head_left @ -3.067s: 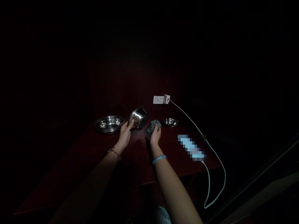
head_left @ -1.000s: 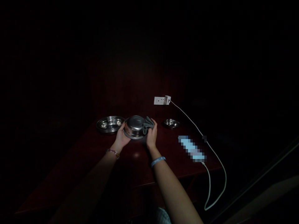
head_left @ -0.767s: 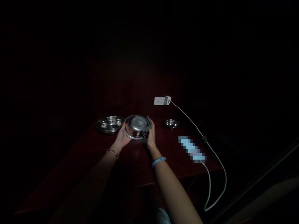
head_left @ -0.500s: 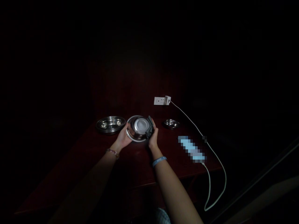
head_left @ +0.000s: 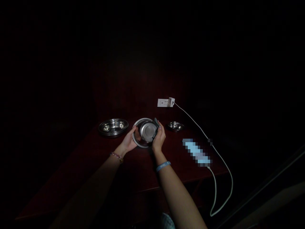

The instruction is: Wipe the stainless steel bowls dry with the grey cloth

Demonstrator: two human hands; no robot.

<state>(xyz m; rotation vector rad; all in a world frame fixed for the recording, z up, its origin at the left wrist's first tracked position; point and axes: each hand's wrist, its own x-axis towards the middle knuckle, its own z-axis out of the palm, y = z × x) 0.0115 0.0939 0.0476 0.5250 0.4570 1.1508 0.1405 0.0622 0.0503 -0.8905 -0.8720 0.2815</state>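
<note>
A shiny steel bowl [head_left: 145,132] is held up above the table, its underside turned toward me. My left hand [head_left: 129,140] grips the left of its rim, thumb on the outer wall and the other fingers hidden behind. On the bowl's right side, my right hand [head_left: 159,138] is closed round a dark grey cloth [head_left: 156,122] pressed against the metal. Part of the cloth is covered by the fingers.
Several nested steel bowls [head_left: 113,127] stand on the dark red table [head_left: 128,168] at left. A smaller steel bowl [head_left: 175,126] sits at right. A blurred, lit phone [head_left: 196,152] is joined by a white cable [head_left: 225,167] to a wall socket [head_left: 164,102].
The bowl and both hands have shifted slightly right, and the bowl has tilted so more of its base faces me. The right hand with the cloth has turned along the side.
</note>
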